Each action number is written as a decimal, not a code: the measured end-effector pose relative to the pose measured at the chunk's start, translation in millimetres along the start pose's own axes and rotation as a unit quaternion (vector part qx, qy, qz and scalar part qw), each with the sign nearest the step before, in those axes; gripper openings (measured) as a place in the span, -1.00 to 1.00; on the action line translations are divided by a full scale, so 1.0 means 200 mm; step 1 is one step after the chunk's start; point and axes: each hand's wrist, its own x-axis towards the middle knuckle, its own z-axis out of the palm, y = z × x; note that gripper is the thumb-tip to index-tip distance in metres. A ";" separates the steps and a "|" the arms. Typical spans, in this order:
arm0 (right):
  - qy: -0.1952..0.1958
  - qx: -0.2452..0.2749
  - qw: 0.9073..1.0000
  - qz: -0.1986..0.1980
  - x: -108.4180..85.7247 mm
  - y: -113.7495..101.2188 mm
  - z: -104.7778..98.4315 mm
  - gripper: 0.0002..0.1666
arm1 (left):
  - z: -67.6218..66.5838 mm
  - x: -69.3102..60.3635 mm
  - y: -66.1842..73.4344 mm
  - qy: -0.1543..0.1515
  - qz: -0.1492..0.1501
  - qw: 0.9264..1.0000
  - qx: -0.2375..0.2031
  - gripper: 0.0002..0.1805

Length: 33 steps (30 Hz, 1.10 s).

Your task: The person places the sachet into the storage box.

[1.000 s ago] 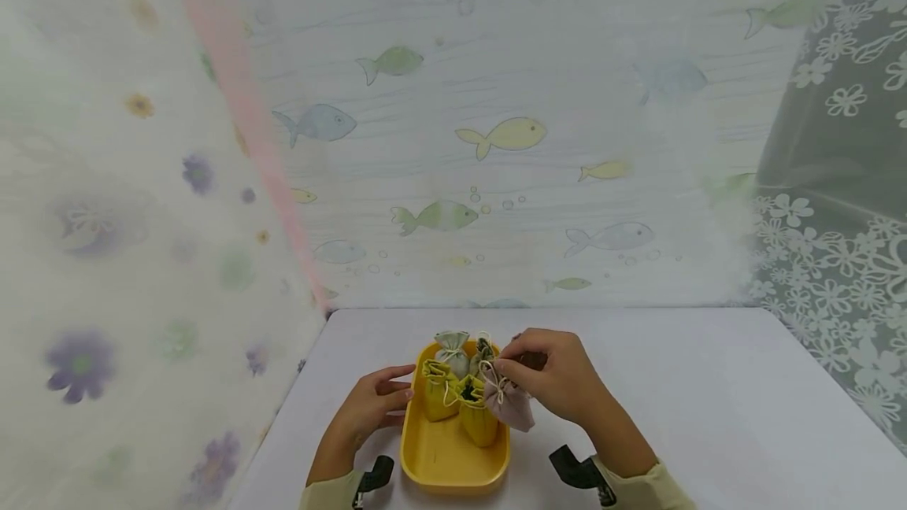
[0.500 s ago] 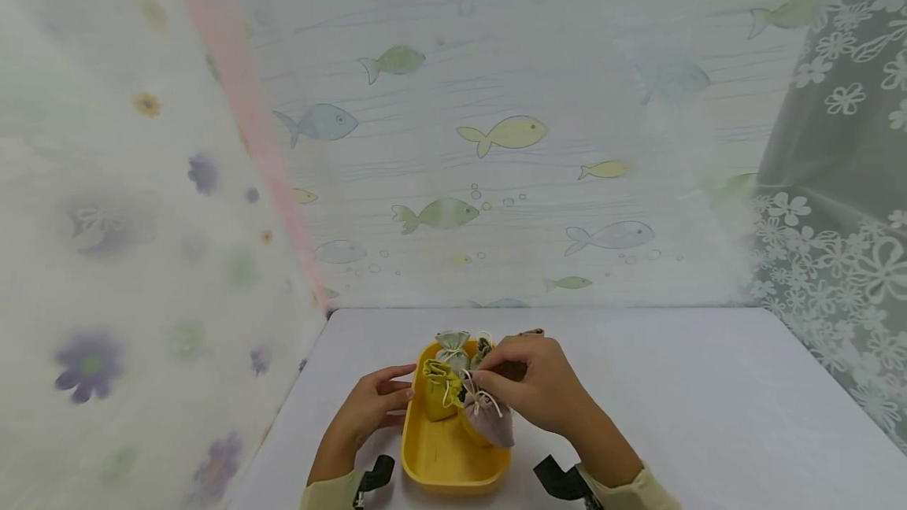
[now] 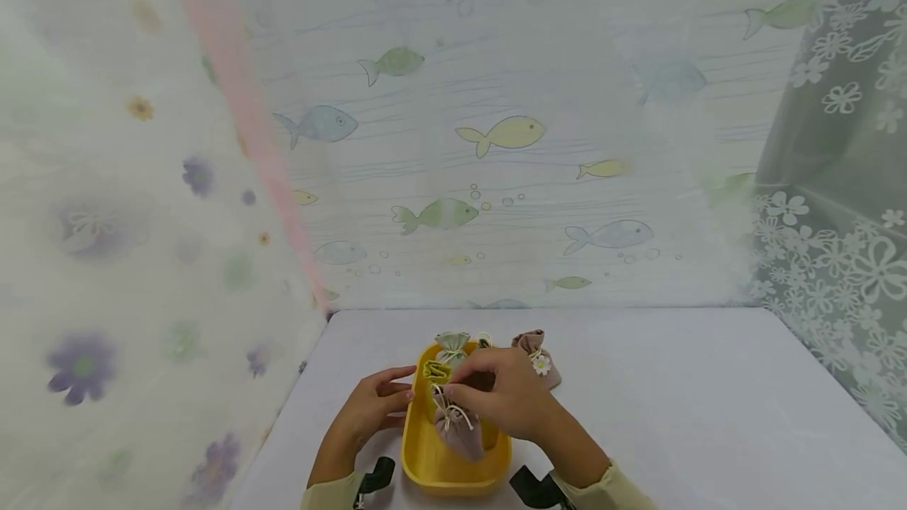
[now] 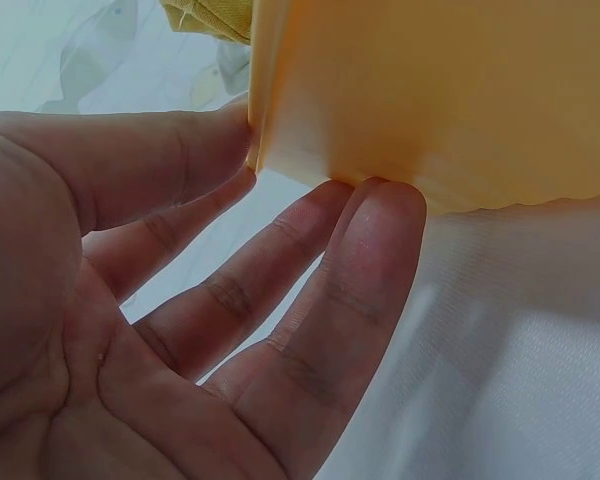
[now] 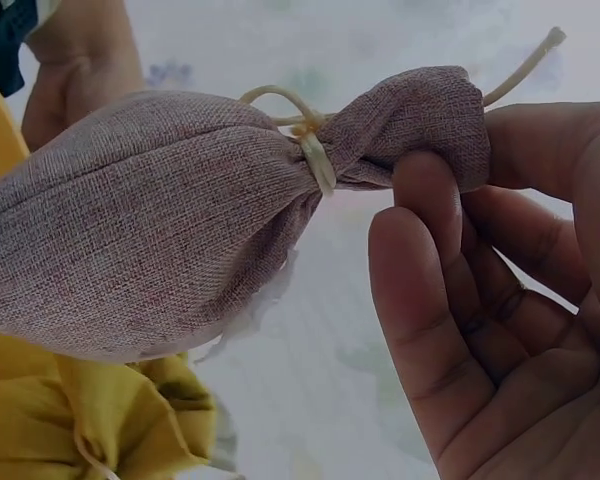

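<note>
A mauve drawstring pouch [image 3: 459, 433] hangs over the middle of the yellow tray [image 3: 453, 486]. My right hand [image 3: 506, 398] pinches its gathered neck between thumb and fingers; in the right wrist view the pouch [image 5: 150, 225] has a cream cord tied round the neck. Beside the tray's left wall is my left hand [image 3: 375, 412], its fingertips touching the tray wall [image 4: 460, 100] in the left wrist view. At the tray's far end stand a pale grey-green pouch [image 3: 452, 346] and a yellow pouch [image 3: 436, 371]. My right hand partly hides other pouches there.
Another mauve pouch [image 3: 553, 376], with a white flower on it, lies on the white table [image 3: 673, 400] just right of the tray. Behind the table hangs a fish-print curtain [image 3: 510, 258]. A flower-print curtain [image 3: 142, 297] borders the left side.
My right hand has carried the mauve pouch left, from the tray's right edge to over its middle. The flowered pouch on the table has come into view. My left hand has stayed put.
</note>
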 end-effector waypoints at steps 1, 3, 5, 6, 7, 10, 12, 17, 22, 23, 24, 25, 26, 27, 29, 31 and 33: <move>-0.004 -0.004 1.000 0.004 0.00 0.01 0.01 -0.94 | 0.00 0.00 0.00 -0.002 0.000 1.000 -0.001 -0.30; -0.011 -0.012 1.000 0.015 0.02 0.02 0.03 -0.94 | 0.00 0.00 0.00 -0.004 -0.001 1.000 -0.003 -0.30; -0.019 -0.017 0.999 0.023 0.03 0.03 0.05 -0.94 | 0.00 0.00 0.00 -0.005 0.000 1.000 -0.005 -0.31; -0.023 -0.019 0.999 0.028 0.03 0.03 0.06 -0.94 | 0.00 0.00 0.00 -0.006 0.001 1.000 -0.005 -0.31; -0.028 -0.021 0.999 0.034 0.03 0.04 0.07 -0.94 | 0.00 0.00 0.00 -0.006 0.001 1.000 -0.005 -0.31; -0.037 -0.028 0.998 0.051 0.04 0.06 0.10 -0.92 | 0.00 0.00 0.00 -0.005 -0.001 1.000 -0.006 -0.30; -0.038 -0.034 0.997 0.062 0.05 0.07 0.12 -0.91 | 0.00 0.00 0.00 -0.004 -0.002 1.000 -0.005 -0.29; -0.032 -0.033 0.995 0.086 0.07 0.09 0.17 -0.92 | 0.00 0.00 0.01 -0.002 -0.007 1.000 -0.004 -0.31; -0.036 -0.048 0.992 0.113 0.08 0.11 0.21 -0.91 | 0.00 0.00 0.01 0.001 -0.011 1.000 -0.003 -0.31; -0.037 -0.051 0.991 0.117 0.08 0.12 0.21 -0.91 | 0.00 0.01 0.01 0.001 -0.012 1.000 -0.002 -0.31; -0.038 -0.055 0.991 0.119 0.08 0.12 0.22 -0.91 | 0.00 0.01 0.00 0.001 -0.012 1.000 0.000 -0.30; -0.039 -0.058 0.990 0.121 0.08 0.13 0.23 -0.90 | -0.01 0.01 0.00 0.002 -0.012 1.000 0.001 -0.30; -0.041 -0.061 0.990 0.122 0.09 0.14 0.23 -0.90 | -0.01 0.01 0.00 0.002 -0.012 1.000 0.002 -0.30; -0.042 -0.064 0.990 0.122 0.09 0.14 0.24 -0.90 | -0.01 0.01 0.00 0.003 -0.012 1.000 0.002 -0.30; -0.047 -0.069 0.989 0.123 0.09 0.15 0.25 -0.90 | -0.01 0.01 0.00 0.002 -0.012 1.000 0.002 -0.30; -0.052 -0.068 0.989 0.122 0.08 0.16 0.25 -0.91 | -0.01 0.01 0.00 0.000 -0.012 1.000 -0.001 -0.30; -0.057 -0.066 0.989 0.120 0.08 0.17 0.26 -0.92 | -0.01 0.01 0.00 -0.002 -0.010 1.000 -0.003 -0.30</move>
